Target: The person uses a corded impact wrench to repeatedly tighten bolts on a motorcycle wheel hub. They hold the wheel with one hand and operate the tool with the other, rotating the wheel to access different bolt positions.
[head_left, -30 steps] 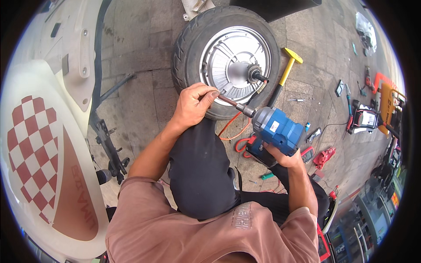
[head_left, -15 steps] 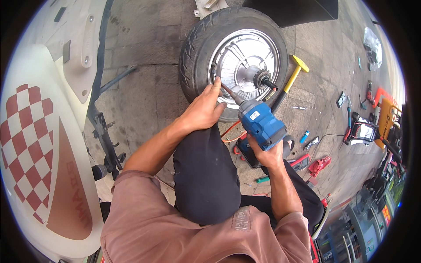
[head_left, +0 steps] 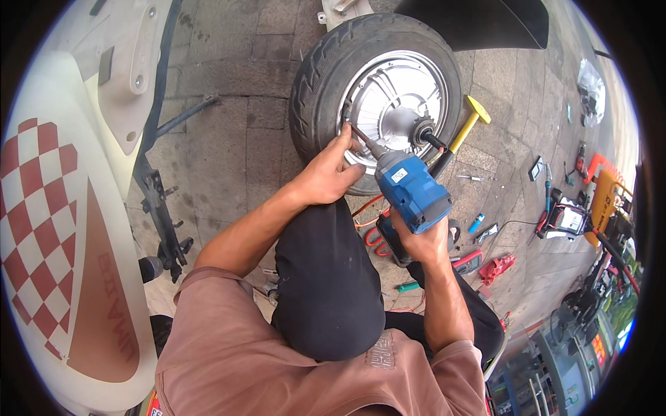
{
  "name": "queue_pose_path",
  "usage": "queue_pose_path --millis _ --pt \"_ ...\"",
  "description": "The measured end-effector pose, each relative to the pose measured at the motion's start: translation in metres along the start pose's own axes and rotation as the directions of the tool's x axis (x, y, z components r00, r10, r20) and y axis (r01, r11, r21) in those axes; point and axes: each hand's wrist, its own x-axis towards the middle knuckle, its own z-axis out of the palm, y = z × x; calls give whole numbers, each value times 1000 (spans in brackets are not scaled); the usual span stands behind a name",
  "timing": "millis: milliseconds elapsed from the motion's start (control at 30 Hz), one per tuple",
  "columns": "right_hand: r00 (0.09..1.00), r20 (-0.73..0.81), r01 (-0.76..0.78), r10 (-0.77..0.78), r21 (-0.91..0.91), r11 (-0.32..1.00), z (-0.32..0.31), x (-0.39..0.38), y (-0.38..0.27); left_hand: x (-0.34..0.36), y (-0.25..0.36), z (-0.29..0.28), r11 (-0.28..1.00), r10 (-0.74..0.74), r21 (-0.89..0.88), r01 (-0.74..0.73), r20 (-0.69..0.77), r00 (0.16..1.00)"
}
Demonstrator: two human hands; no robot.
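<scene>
A scooter-type wheel (head_left: 316, 111) with a black tyre and a silver hub (head_left: 397, 128) lies in front of me, its axle pointing up toward me. My right hand (head_left: 424, 241) grips the handle of a blue cordless impact wrench (head_left: 414, 192). The long shaft (head_left: 363, 138) on its nose reaches to the left side of the hub, near the rim. Beside the shaft's tip is my left hand (head_left: 320, 175), index finger stretched along it and thumb apart. Whether the fingertips touch the shaft or a fastener there cannot be made out.
A yellow-headed hammer (head_left: 477, 111) leans by the tyre's right side. Scattered on the paving at right are a red multimeter (head_left: 468, 261), a red cloth (head_left: 497, 269), and a blue cylinder (head_left: 476, 222). A white body panel with red checks (head_left: 41, 215) stands at left.
The wheel, tools and ground sit slightly differently as the view shifts. The wrench is tilted a little differently, its shaft still at the hub's left side. Both hands keep much the same pose.
</scene>
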Motion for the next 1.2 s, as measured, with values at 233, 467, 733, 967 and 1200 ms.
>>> queue_pose_path --millis 233,467,733,967,1200 --pt "1000 1 -3 3 -62 998 -8 6 -6 -26 -9 -35 899 437 288 -330 -552 710" --pt "997 74 13 7 -274 962 -11 6 -14 42 -52 -51 898 247 -119 -423 -659 710" --pt "936 218 347 -276 -455 820 -25 12 -9 46 -54 -44 881 170 -236 -411 -652 739" --pt "993 23 -110 118 -214 971 -14 -2 4 40 -44 -42 888 159 -230 -399 -660 734" --pt "922 250 388 -297 -607 693 -18 3 1 36 -41 -46 886 160 -250 -391 -625 764"
